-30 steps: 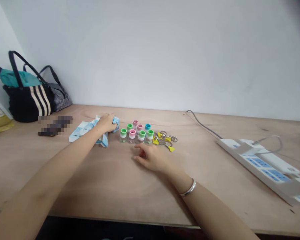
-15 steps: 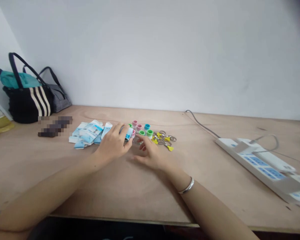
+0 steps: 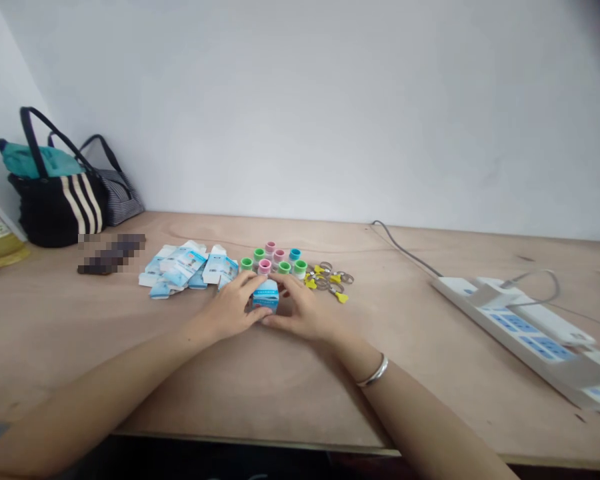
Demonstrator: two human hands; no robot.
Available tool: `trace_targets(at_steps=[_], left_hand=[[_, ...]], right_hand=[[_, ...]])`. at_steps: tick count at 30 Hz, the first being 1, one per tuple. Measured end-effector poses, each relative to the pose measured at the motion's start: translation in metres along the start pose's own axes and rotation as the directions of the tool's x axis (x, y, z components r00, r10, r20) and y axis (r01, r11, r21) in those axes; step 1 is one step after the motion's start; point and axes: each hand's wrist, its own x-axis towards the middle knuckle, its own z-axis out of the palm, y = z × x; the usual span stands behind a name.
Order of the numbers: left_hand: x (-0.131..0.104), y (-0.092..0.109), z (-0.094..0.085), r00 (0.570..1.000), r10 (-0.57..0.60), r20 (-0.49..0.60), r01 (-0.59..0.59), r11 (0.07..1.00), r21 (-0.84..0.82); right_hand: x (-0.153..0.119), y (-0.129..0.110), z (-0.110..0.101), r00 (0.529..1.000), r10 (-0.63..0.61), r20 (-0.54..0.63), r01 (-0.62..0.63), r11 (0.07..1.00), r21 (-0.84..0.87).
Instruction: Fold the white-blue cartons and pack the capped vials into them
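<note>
A small blue carton box is held between both hands.
It is pinched by the left hand and right hand; capped vials stand just behind the grip.

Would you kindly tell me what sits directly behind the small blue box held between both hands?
Behind the small blue box, colour-capped vials stand in rows; the box and hands hide their lower parts.

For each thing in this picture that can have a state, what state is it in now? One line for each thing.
small blue box: held between both hands, just above the table.
left hand: grip closed on the box's left side.
right hand: grip closed on the box's right side.
flat blue cartons: lying in a loose pile.
small bottles: upright, capped, clustered.
striped bag: upright, open at the top.
power strip: lying flat, something plugged in.
</note>
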Motion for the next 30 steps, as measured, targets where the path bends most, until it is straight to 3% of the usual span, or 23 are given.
trace_targets(at_steps=[4,13,17,21,23,25,28,30], left_hand=[[-0.007,-0.004,-0.004,1.000,0.010,0.025,-0.007,0.995,-0.101],[-0.017,-0.009,0.000,0.999,-0.041,-0.035,0.038,0.995,-0.092],[-0.022,-0.010,0.009,0.993,-0.073,-0.095,0.053,0.977,-0.207],[-0.023,-0.010,0.009,0.995,-0.065,-0.074,0.043,0.964,-0.263],[-0.021,-0.011,0.007,0.995,-0.094,-0.025,0.083,0.957,-0.277],[-0.019,-0.012,0.004,0.990,-0.140,-0.001,0.133,0.941,-0.311],[-0.018,-0.014,0.002,0.985,-0.175,0.002,0.164,0.921,-0.354],[-0.017,-0.014,0.000,0.982,-0.188,-0.014,0.171,0.921,-0.350]], right_hand=[[0.003,-0.004,-0.002,0.999,-0.016,-0.044,0.019,0.997,0.072],[0.012,-0.015,-0.002,0.989,0.112,-0.097,-0.104,0.991,0.080],[0.019,-0.016,0.005,0.945,0.293,-0.148,-0.255,0.939,0.232],[0.020,-0.018,0.010,0.876,0.376,-0.302,-0.243,0.885,0.398],[0.017,-0.021,0.006,0.833,0.319,-0.453,-0.176,0.927,0.330],[0.014,-0.026,-0.001,0.843,0.129,-0.522,-0.061,0.987,0.145],[0.012,-0.031,-0.012,0.926,-0.202,-0.319,0.187,0.979,-0.077],[0.011,-0.029,-0.017,0.944,-0.291,-0.158,0.268,0.952,-0.150]])
